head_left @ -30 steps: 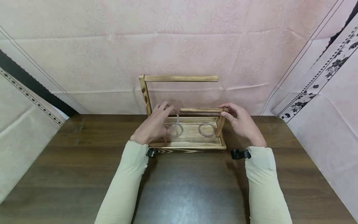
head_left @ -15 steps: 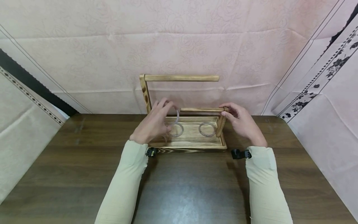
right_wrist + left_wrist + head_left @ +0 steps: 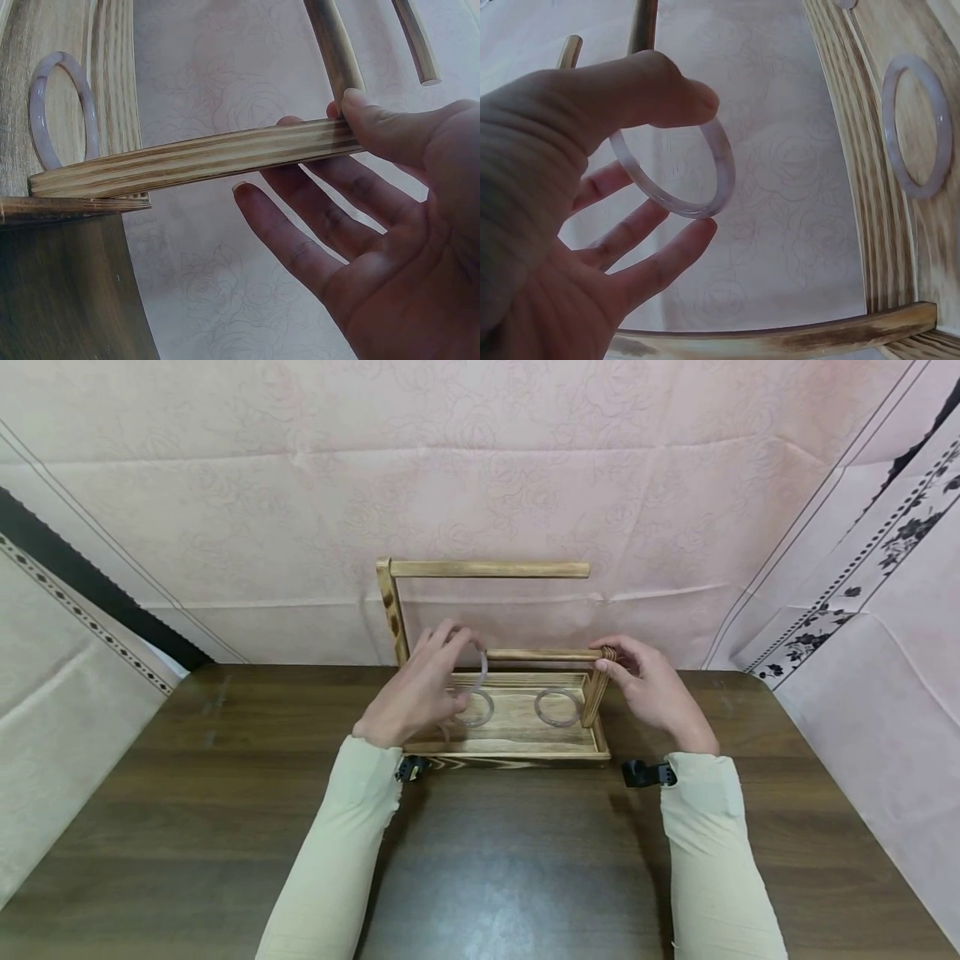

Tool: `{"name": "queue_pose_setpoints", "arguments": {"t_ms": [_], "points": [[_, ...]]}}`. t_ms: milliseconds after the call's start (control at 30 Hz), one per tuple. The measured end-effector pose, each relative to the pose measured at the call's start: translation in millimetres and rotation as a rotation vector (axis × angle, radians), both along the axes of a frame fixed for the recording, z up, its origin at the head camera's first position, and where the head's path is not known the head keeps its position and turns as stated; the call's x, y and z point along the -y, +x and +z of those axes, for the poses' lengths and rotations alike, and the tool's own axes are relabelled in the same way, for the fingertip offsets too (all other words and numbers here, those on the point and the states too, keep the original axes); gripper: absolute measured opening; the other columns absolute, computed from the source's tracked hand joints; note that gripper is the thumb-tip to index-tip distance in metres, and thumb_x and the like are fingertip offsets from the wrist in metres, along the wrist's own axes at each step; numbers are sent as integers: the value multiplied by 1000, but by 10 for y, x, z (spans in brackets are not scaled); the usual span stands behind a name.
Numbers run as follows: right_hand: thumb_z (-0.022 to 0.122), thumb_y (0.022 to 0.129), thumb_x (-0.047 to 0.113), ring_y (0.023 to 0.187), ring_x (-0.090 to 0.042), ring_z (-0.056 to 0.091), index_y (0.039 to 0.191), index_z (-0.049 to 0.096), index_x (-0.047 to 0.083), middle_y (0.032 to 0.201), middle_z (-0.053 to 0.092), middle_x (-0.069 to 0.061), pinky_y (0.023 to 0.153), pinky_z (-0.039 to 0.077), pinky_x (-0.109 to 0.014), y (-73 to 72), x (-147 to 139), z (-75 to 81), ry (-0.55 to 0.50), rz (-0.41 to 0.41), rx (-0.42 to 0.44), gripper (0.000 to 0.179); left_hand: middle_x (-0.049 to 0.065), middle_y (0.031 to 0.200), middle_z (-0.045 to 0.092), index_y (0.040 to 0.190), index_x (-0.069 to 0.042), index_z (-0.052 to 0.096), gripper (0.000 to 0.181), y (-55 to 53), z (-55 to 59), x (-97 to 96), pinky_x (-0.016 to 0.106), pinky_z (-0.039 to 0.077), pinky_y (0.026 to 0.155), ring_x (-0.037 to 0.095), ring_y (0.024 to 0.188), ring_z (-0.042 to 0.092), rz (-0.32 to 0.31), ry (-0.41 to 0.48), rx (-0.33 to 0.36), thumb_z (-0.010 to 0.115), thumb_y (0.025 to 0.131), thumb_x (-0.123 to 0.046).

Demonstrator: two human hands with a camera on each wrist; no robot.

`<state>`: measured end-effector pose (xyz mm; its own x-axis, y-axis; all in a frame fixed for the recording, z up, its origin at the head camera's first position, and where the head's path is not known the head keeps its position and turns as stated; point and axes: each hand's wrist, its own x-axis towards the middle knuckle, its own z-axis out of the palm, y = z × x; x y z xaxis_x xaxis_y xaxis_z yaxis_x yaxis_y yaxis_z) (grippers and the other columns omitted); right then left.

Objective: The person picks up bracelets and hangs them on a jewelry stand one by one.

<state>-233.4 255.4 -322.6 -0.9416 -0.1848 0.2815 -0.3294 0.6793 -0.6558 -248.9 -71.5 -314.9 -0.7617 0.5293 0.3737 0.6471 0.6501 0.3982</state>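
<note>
My left hand [image 3: 420,689] pinches a pale, translucent bangle [image 3: 697,208] between thumb and fingers, its ring standing near upright. In the head view that bangle is right at the free left end of the lower wooden rod [image 3: 547,654]. My right hand [image 3: 654,689] grips the top of the short wooden post [image 3: 202,157], where the lower rod joins it, with the thumb on the joint. Two more bangles lie in the wooden tray [image 3: 517,755] of the stand: the left bangle [image 3: 492,708] partly behind my left hand, the right bangle [image 3: 557,725] beside the post.
A taller wooden post [image 3: 392,610] rises at the stand's left and bears an upper rod [image 3: 487,569] with a free right end. The stand sits at the back of the brown table [image 3: 495,860]. A pale patterned cloth [image 3: 480,485] hangs behind.
My left hand has moved slightly up and to the right, bringing the bangle to the lower rod's free end. The right hand keeps its grip on the short post.
</note>
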Motion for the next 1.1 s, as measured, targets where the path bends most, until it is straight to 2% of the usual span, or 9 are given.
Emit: {"name": "queue_pose_setpoints", "arguments": {"t_ms": [133,633,1100], "points": [[56,106,22,106,-27,62,132,62,10,112,67,-13,94,46,-41,1,-5,-6,0,0,1,29,4,136,48,131,-19,52,65,8,0,-27,42,52,95,27,123,43,-3,-2,-14,78,76,4],[56,105,21,104,-26,62,132,62,10,113,68,-14,93,46,-39,-12,-1,-8,-5,3,3,29,6,136,49,132,-14,55,64,4,-22,-108,43,50,104,28,127,44,-49,14,-69,76,76,5],[56,106,21,107,-28,64,132,62,10,115,69,-14,95,48,-42,-15,-2,-12,0,4,0,29,6,139,47,135,-12,54,68,-6,-53,-191,37,52,102,26,130,44,-93,19,-109,77,74,6]]}}
